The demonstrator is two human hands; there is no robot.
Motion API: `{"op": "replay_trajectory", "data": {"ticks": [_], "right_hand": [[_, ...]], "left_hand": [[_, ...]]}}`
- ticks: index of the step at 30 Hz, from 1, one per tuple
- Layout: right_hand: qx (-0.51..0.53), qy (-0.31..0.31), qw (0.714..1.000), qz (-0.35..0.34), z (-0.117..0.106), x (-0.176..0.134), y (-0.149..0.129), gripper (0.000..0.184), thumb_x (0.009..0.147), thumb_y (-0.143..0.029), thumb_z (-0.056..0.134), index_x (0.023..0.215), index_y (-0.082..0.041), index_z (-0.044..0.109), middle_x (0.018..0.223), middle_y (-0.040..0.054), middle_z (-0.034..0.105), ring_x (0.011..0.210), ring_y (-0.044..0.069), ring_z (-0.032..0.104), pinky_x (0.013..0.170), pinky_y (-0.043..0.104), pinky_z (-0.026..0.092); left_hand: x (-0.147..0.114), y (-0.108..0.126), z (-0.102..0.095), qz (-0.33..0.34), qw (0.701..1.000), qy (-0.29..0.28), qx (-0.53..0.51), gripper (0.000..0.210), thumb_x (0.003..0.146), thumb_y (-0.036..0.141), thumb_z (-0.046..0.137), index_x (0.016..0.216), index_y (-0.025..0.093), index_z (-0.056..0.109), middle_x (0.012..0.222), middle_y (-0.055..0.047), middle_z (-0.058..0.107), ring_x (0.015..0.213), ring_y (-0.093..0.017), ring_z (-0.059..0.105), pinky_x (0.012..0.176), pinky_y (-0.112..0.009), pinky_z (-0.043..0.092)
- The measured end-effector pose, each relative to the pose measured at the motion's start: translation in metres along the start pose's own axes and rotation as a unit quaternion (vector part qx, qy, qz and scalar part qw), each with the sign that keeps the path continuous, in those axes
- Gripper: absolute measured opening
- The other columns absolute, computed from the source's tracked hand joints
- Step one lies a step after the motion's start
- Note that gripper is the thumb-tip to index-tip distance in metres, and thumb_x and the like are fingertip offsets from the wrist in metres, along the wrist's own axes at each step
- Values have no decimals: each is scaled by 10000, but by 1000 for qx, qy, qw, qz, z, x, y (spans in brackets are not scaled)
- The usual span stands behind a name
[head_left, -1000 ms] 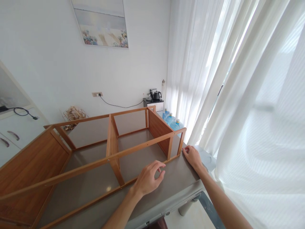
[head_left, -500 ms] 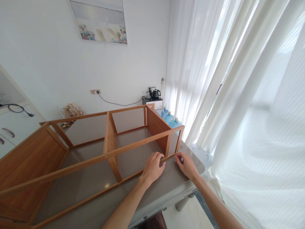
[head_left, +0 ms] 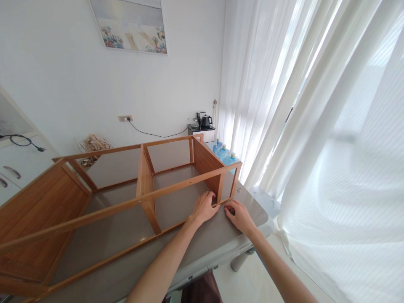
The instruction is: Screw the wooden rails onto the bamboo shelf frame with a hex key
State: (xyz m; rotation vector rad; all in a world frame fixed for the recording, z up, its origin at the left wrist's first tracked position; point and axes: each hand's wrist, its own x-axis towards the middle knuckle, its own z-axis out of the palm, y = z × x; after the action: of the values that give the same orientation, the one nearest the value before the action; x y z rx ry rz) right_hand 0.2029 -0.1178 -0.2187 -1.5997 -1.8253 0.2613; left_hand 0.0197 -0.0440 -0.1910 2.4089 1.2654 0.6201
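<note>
Curling left hand: the person's bare left hand (head_left: 205, 206) bends loosely over the near lower rail, thumb and fingers apart on either side; I cannot tell how firmly it grips.
Right fingertips: on the bare right hand (head_left: 239, 213), thumb and forefinger nearly meet just beside that rail; whether anything small sits between them, I cannot tell.
Wooden frame: the orange-brown, open wooden shelf frame (head_left: 146, 176) lies on the smooth grey-brown tabletop (head_left: 257, 206), its right end short of the right edge.
Slipping risk: a light hold on so smooth a surface could let the frame shift if the right hand pushes.
Loose metal bits: several tiny silvery metal pieces (head_left: 239, 190) lie toward the tabletop's right edge, beyond the right hand; a careless sweep could scatter them over it.
</note>
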Motion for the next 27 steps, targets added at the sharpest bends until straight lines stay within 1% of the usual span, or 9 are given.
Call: {"op": "replay_trajectory", "data": {"ticks": [3, 7, 11, 15, 18, 21, 24, 27], "right_hand": [[4, -3, 1000, 6, -1, 2, 0, 197, 896, -283, 501, 931, -241, 690, 845, 31, 617, 767, 191, 608, 721, 321, 497], [3, -1, 1000, 17, 0, 5, 0, 222, 905, -302, 488, 886, -249, 703, 800, 34, 617, 725, 196, 602, 688, 332, 493], [-4, 10, 999, 32, 1, 6, 1, 190, 896, -317, 512, 891, -242, 687, 799, 37, 612, 719, 203, 597, 696, 348, 492], [-10, 10, 999, 34, 3, 5, 4, 183, 903, -313, 504, 810, -237, 642, 772, 31, 592, 703, 201, 590, 686, 346, 487], [-9, 9, 1000, 23, 6, 5, 5, 198, 939, -326, 474, 824, -242, 611, 802, 31, 600, 754, 205, 598, 705, 341, 490], [-4, 14, 1000, 12, 10, 6, 4, 213, 971, -350, 447, 874, -246, 605, 845, 36, 608, 794, 208, 599, 741, 350, 492], [0, 16, 1000, 19, 13, 9, 2, 226, 983, -370, 441, 887, -248, 606, 866, 42, 614, 792, 210, 601, 747, 356, 495], [-1, 12, 1000, 23, 14, 14, -2, 232, 985, -368, 441, 877, -249, 607, 868, 43, 620, 799, 213, 608, 748, 354, 497]], "left_hand": [[-1, -2, 1, 14, 1000, 0, -10, 226, 842, 331, 669, 1021, 212, 598, 1075, -60, 657, 1037, -230, 622, 862, -329, 477], [-3, -3, 1, 34, 999, -9, -8, 211, 867, 288, 635, 1060, 214, 596, 1076, -55, 662, 1002, -222, 629, 846, -326, 481], [-5, -1, 0, 50, 999, -20, -2, 141, 900, 278, 588, 1021, 213, 617, 1033, -60, 675, 961, -226, 636, 827, -328, 482], [-7, -1, -1, 37, 999, -24, -1, 150, 913, 299, 578, 1026, 217, 635, 1015, -64, 681, 942, -219, 640, 826, -324, 486], [-6, -3, -2, 26, 1000, -17, -4, 164, 897, 303, 608, 1021, 211, 664, 1027, -65, 693, 987, -226, 624, 879, -340, 481], [-3, -6, -4, 49, 999, -14, 0, 159, 904, 298, 600, 989, 205, 697, 1067, -67, 702, 1053, -243, 590, 930, -372, 464], [3, -12, -6, 64, 998, -25, -4, 169, 915, 293, 582, 990, 209, 708, 1093, -64, 697, 1059, -245, 579, 926, -385, 464], [8, -19, -5, 60, 997, -38, -21, 177, 912, 312, 586, 995, 215, 708, 1097, -62, 687, 1060, -250, 575, 910, -390, 469]]}}
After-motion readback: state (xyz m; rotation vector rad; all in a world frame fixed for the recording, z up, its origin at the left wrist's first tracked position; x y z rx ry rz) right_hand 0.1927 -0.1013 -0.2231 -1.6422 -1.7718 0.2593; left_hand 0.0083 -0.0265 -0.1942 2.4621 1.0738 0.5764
